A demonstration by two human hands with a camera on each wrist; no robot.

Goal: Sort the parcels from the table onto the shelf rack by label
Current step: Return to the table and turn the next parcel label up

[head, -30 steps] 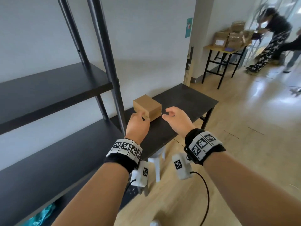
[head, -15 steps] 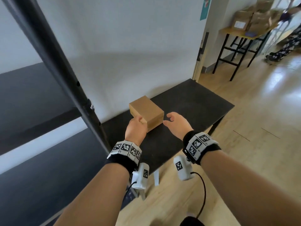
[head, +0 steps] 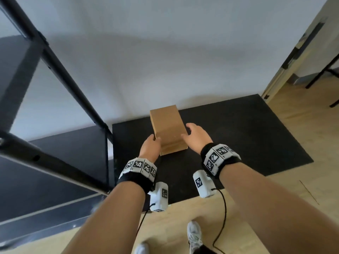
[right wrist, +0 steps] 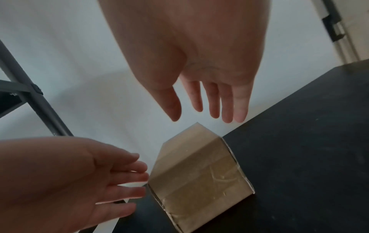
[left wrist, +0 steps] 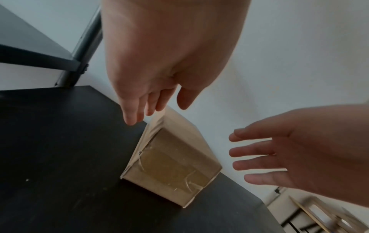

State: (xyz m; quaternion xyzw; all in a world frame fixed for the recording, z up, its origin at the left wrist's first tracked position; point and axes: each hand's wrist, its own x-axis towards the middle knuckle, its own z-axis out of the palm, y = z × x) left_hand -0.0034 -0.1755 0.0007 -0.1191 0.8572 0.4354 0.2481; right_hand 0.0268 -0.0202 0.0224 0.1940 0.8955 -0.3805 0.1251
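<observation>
A brown cardboard parcel [head: 167, 125], taped on its near end, lies on the black table [head: 238, 134] close to the wall. My left hand [head: 150, 147] is at its near left corner, with straight fingers down the left side and the thumb on the top edge. My right hand [head: 195, 136] is at its right side with the fingers spread. In the left wrist view the left hand [left wrist: 143, 94] reaches the parcel [left wrist: 173, 165], while the right hand [left wrist: 299, 149] stands a small gap off. No label shows on the parcel [right wrist: 199, 173].
The black shelf rack [head: 64, 158] stands directly left of the table, with a dark post [head: 73, 85] slanting across the view. A white wall runs behind. A door frame [head: 293, 57] and wooden floor [head: 302, 180] lie to the right. My shoes [head: 194, 233] are below.
I have come closer and now look down on the parcel. Both hands have closed in on its two sides, the right hand from a gap to beside it.
</observation>
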